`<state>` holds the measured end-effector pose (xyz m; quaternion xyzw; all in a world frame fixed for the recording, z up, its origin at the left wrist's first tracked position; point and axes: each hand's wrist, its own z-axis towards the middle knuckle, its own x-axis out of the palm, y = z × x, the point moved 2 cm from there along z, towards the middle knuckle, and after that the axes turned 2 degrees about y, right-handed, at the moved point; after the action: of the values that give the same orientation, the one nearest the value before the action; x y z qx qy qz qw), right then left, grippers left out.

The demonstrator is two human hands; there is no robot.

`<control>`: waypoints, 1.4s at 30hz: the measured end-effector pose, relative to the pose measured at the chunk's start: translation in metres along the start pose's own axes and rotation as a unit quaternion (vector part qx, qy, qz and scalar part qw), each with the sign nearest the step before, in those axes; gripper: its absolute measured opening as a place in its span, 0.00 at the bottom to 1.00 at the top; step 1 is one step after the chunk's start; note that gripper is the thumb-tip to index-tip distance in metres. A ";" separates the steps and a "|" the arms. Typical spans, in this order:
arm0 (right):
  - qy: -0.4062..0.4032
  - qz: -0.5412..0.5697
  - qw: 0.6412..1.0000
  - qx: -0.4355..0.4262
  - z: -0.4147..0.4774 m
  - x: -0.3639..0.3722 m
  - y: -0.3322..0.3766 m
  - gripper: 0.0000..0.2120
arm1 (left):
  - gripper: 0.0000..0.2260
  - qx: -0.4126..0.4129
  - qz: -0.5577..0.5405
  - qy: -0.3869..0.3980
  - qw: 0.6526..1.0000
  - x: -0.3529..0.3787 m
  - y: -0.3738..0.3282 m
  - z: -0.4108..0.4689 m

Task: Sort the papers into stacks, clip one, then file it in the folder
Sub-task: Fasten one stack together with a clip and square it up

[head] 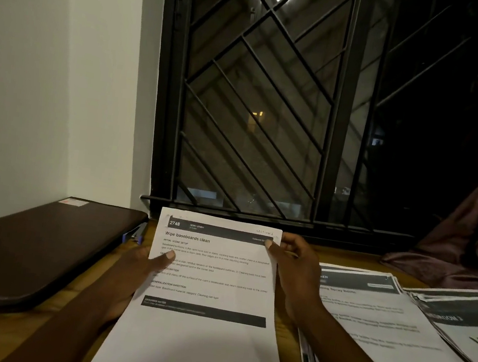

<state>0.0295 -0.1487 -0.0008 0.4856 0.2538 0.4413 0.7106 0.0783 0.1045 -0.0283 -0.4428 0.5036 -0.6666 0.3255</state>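
I hold a printed stack of papers (212, 280) headed "Wipe baseboards clean" upright over the wooden table (86, 288). My left hand (140, 271) grips its left edge, thumb on the front of the top sheet. My right hand (292, 273) pinches the top right corner, thumb on the dark header bar. To the right lie two other stacks of printed papers: one (379, 327) next to my right wrist, another (462, 319) fanned at the far right. A dark brown folder (31, 247) lies closed on the left. A blue clip (133, 235) shows between folder and sheet.
A window with a black metal grille (256, 107) rises just behind the table. A dark reddish curtain (476, 212) hangs at the right and spills onto the table's back corner. A white wall (47, 79) closes off the left.
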 end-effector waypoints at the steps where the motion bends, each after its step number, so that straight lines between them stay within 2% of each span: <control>1: -0.007 0.003 1.000 -0.004 0.000 0.000 0.001 0.07 | 0.20 0.008 0.000 -0.006 1.000 0.000 0.000 0.000; 2: -0.017 -0.003 1.000 -0.010 0.000 0.000 0.003 0.08 | 0.21 0.015 0.005 -0.010 1.000 0.000 0.001 0.000; 4: -0.037 -0.033 0.998 -0.035 -0.001 -0.002 0.008 0.11 | 0.13 0.023 0.028 -0.039 0.999 -0.003 0.003 0.001; 6: -0.044 -0.051 0.996 -0.057 -0.003 -0.002 0.013 0.12 | 0.10 0.020 0.049 -0.067 0.996 -0.006 0.006 0.004; 12: -0.056 -0.079 0.991 -0.097 -0.010 -0.002 0.017 0.06 | 0.10 0.033 0.063 -0.098 0.993 -0.001 0.007 -0.001; 14: -0.052 -0.070 0.990 -0.111 -0.013 -0.001 0.018 0.07 | 0.10 0.037 0.059 -0.099 0.993 -0.001 0.007 -0.002; 18: -0.027 -0.126 0.977 -0.172 -0.014 -0.001 0.021 0.10 | 0.13 0.034 0.061 -0.108 0.992 -0.005 0.006 -0.004; 22: 0.076 -0.043 0.992 -0.089 -0.017 -0.002 0.023 0.11 | 0.09 0.037 0.062 -0.111 0.991 -0.003 0.005 -0.005; 24: 0.091 0.037 0.995 -0.023 -0.017 0.002 0.022 0.09 | 0.09 0.037 0.061 -0.101 0.992 -0.003 0.005 -0.004; 26: 0.065 0.102 0.992 0.032 -0.016 0.006 0.020 0.04 | 0.10 0.035 0.055 -0.094 0.993 -0.003 0.004 -0.005; 29: -0.005 -0.033 0.999 0.005 -0.007 0.011 0.010 0.12 | 0.10 0.036 0.042 -0.084 0.995 0.001 0.002 -0.007; 31: -0.029 -0.089 0.995 -0.028 -0.006 0.012 0.011 0.12 | 0.09 0.035 0.032 -0.075 0.996 0.004 0.001 -0.009; 34: -0.041 -0.053 0.997 -0.032 -0.008 0.009 0.017 0.11 | 0.11 0.025 0.008 -0.062 0.998 0.004 0.001 -0.008; 37: -0.067 -0.024 0.996 -0.048 -0.009 0.003 0.023 0.14 | 0.10 0.027 0.004 -0.061 0.998 0.007 -0.001 -0.009; 42: -0.069 -0.044 0.994 -0.078 -0.015 0.003 0.026 0.16 | 0.10 0.032 0.014 -0.073 0.997 0.007 -0.001 -0.012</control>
<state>0.0093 -0.1356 0.0175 0.4468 0.1900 0.3931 0.7809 0.0648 0.1031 -0.0271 -0.4729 0.4631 -0.6434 0.3846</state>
